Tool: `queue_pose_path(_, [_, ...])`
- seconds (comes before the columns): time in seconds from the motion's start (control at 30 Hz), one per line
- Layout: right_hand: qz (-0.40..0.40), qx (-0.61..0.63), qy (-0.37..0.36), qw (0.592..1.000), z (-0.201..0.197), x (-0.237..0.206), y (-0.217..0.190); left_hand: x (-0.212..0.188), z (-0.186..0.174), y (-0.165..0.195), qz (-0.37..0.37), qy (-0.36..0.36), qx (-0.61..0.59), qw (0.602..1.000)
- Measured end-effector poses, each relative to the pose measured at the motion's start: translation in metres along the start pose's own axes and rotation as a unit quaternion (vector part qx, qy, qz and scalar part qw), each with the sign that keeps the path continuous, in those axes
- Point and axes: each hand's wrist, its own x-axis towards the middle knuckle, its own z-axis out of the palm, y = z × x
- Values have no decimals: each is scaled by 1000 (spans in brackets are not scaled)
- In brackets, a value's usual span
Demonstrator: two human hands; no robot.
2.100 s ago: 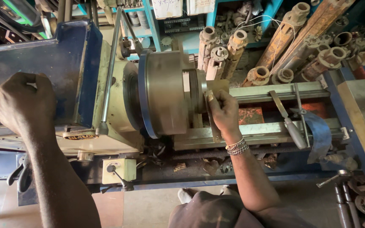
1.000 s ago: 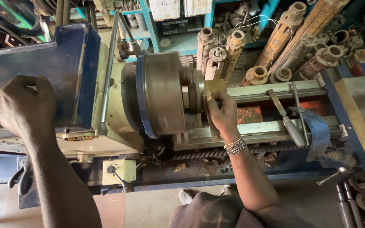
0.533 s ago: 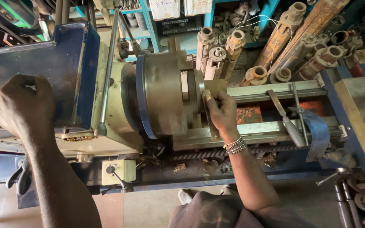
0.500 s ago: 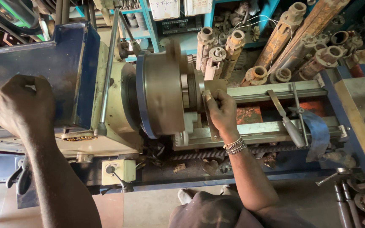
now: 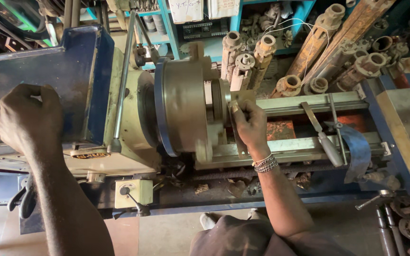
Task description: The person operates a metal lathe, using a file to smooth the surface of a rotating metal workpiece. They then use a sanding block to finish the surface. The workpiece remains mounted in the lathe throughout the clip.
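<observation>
Right hand (image 5: 251, 127) closed on a flat metal strip (image 5: 237, 124), pressed against the part just beside the lathe chuck (image 5: 182, 111), above the lathe bed (image 5: 304, 102). Chuck edge blurred. Left hand (image 5: 27, 116) closed as a fist on top of the blue headstock cover (image 5: 39, 80); cannot tell what is inside this grip. Beaded bracelet (image 5: 265, 164) on right wrist. File (image 5: 322, 135) lying on the bed, well apart.

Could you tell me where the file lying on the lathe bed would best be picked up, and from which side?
Probably by the file's rounded grey handle, its near, lower end, coming from above on the operator's side. The flat blade slants away across the lathe bed and offers only thin edges.
</observation>
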Motion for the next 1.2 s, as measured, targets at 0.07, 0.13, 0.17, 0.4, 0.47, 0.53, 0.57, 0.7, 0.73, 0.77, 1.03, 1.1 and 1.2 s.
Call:
queue_pose_path(0.07, [4, -8, -2, 1000, 0, 0, -1, 1, -1, 1, 4, 0, 4, 1000])
queue_pose_path(0.13, [-12, -19, -5, 1000, -1, 2, -3, 0, -1, 1, -7, -2, -6, 1000])
queue_pose_path(0.17, [-7, -10, -5, 1000, -1, 2, -4, 0, -1, 1, -13, -3, -10, 1000])
queue_pose_path(0.4, [-9, -18, -12, 1000, -4, 1, -10, 1, -1, 1, -4, -3, -2, 1000])
queue_pose_path(0.47, [3, -32, -7, 999, -4, 2, -11, 1, -1, 2, -7, -5, -7, 1000])
queue_pose_path(0.53, [15, -36, 4, 999, -4, 2, -13, 1, -1, 2, -1, -3, -2, 1000])
queue_pose_path(0.57, [4, -37, 3, 999, -4, 3, -13, 1, -1, 2, 1, -1, 2, 1000])
queue_pose_path(0.7, [5, -56, 2, 998, -5, 3, -17, 1, -1, 2, -8, -1, -9, 1000])
queue_pose_path(0.73, [16, -64, 1, 998, -6, 2, -18, 1, -1, 3, -5, 1, -5, 1000])
queue_pose_path(0.77, [5, -50, 0, 999, -6, 2, -18, 2, -1, 3, -2, 3, -2, 1000])
queue_pose_path(1.03, [-5, -47, 11, 999, -6, 1, -23, 1, -3, 5, -11, -2, -15, 1000])
queue_pose_path(1.1, [2, -45, 11, 999, -6, 0, -23, 1, -3, 5, -10, 1, -12, 1000])
queue_pose_path(1.2, [-4, -68, 16, 998, -7, 0, -23, 1, -2, 4, 0, 4, 3, 1000])
